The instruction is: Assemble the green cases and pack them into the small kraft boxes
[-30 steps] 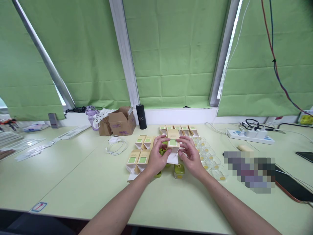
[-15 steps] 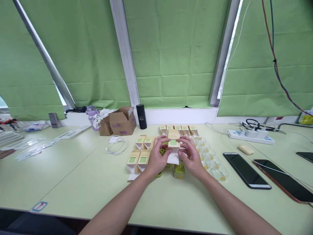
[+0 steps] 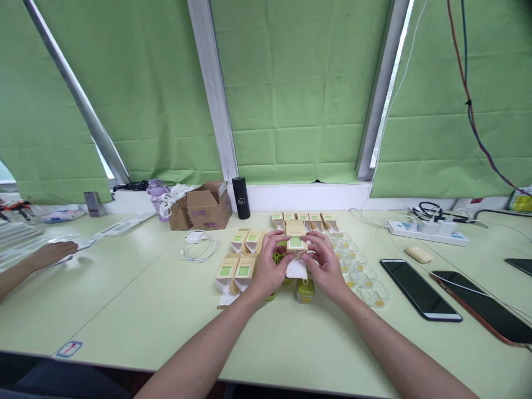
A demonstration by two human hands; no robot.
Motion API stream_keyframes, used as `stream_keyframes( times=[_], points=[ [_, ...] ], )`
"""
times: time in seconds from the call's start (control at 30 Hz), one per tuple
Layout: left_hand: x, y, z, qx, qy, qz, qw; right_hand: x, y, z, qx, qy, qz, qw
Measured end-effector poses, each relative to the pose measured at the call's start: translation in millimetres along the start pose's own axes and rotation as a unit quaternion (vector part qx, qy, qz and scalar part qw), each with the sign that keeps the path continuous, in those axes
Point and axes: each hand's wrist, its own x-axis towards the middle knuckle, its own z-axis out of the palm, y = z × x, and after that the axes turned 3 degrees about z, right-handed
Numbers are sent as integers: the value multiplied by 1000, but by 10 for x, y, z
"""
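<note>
Kraft carton (image 3: 295, 233): held up between both hands over the middle of the table (image 3: 145, 321), just short of a back row of similar cartons (image 3: 328, 221).
Roller blinds (image 3: 303, 83): green fabric, filling the background between slanted metal frames.
Tabletop: pale green, with a seam crossing its left part.
Cardboard box (image 3: 208, 210): open-topped, at the back, left of a black tumbler (image 3: 240, 198).
Power strip (image 3: 430, 233): white, plugs in it, toward the back right.
Phones (image 3: 420, 291): two with dark screens, near the right forearm, a white cable across the farther one.
Left hand (image 3: 272, 266): fingers and thumb closed on the carton's left side.
Right hand (image 3: 326, 263): clamped likewise on its right side.
Co-worker's hand (image 3: 56, 253): far left, over white sheets (image 3: 66, 259); its grip cannot be made out.
Matching cartons (image 3: 225, 272): four, two rows of two, beside the left hand.
Clear tubs (image 3: 376, 292): yellow-spotted, clustered beside the right hand.
Green-topped tub (image 3: 305, 291): on the table, between the forearms.
White flap (image 3: 296, 269): hanging from the held carton toward the person.
Green panel (image 3: 296, 242): on the carton's near face.
</note>
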Motion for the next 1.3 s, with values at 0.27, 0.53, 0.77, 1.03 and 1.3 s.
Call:
stream_keyframes(
  times=[0.27,0.53,0.77,1.03,1.3],
  points=[
    [0,1,3,17,-5,5,1000,6,-39,12,-3,9,4,1000],
    [-20,1,-33,25,-34,20,999,11,-65,21,-9,28,6,1000],
    [-8,-2,-123,-2,-132,45,990,34,-69,-6,-8,52,6,999],
    [-26,-44,-112,-15,-171,34,985,42,-59,-16,-1,57,10,998],
    [-19,4,-96,-24,-127,33,991,34,-72,9,16,42,12,999]
  ],
)
